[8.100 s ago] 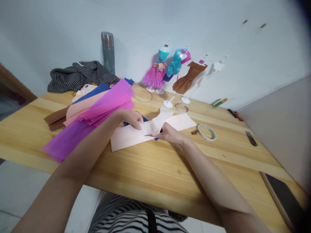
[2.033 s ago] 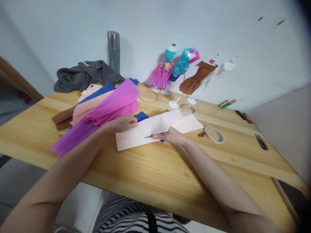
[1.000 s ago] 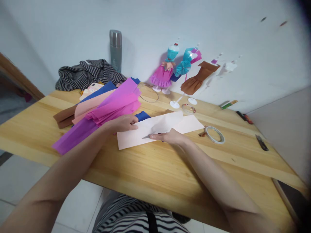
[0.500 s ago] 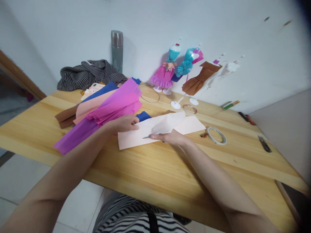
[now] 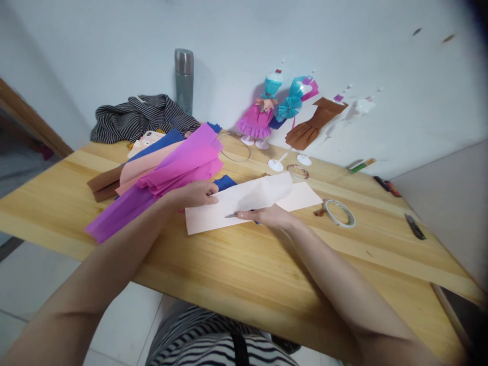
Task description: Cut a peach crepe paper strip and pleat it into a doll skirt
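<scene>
A long pale pink sheet of paper lies across the middle of the wooden table, with a cut strip lifting along its far side. My left hand pinches this sheet near its left end, fingers closed. In my right hand are scissors, mostly covered by the fingers. Their metal blade points left over the paper, and a bit of blue handle shows below the hand. Just beyond my left hand is a dark blue scrap.
Left of the hands lie purple and pink crepe sheets. Dress-form figures in paper dresses stand along the wall. A tape roll and a utility knife are to the right. A thermos and striped cloth sit behind.
The scissors blade shows slightly less beyond my right fingers. The lifted paper strip has shifted a little; my left hand stays put.
</scene>
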Demonstrator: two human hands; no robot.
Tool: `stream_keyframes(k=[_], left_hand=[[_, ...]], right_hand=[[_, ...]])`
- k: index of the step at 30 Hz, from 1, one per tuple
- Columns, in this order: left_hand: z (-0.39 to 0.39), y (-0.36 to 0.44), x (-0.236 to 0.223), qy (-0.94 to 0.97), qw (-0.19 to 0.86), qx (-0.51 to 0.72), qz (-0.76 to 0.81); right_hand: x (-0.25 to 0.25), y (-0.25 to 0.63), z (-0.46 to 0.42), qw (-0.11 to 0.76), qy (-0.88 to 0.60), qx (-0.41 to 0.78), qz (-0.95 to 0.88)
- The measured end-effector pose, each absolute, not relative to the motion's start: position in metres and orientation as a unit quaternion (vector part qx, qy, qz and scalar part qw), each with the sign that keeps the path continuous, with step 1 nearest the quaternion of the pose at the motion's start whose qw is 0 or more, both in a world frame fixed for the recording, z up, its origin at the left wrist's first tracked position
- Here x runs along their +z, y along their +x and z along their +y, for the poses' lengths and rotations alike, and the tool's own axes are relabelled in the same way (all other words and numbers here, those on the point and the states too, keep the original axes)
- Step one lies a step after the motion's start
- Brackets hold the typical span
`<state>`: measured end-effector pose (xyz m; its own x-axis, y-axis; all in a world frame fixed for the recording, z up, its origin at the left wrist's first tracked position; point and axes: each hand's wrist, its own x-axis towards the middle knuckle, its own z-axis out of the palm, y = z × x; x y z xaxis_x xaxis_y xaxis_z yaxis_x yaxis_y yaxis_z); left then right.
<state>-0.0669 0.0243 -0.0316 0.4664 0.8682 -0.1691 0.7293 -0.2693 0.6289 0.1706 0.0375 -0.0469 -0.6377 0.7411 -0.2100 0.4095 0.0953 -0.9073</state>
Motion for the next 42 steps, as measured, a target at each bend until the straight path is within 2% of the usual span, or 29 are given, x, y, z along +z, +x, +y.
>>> stream_keyframes(k=[12,42], left_hand=[[0.024,-0.067,-0.031,0.792,0.333,0.116,0.499],[0.025,-0.069,-0.035,0.796,0.333,0.115,0.493]], right_hand=[[-0.055,0.161,0.034,0.131,-0.404,0.522,-0.740],[-0.043,0.156,0.029,0.144,-0.424,0.533,-0.717]])
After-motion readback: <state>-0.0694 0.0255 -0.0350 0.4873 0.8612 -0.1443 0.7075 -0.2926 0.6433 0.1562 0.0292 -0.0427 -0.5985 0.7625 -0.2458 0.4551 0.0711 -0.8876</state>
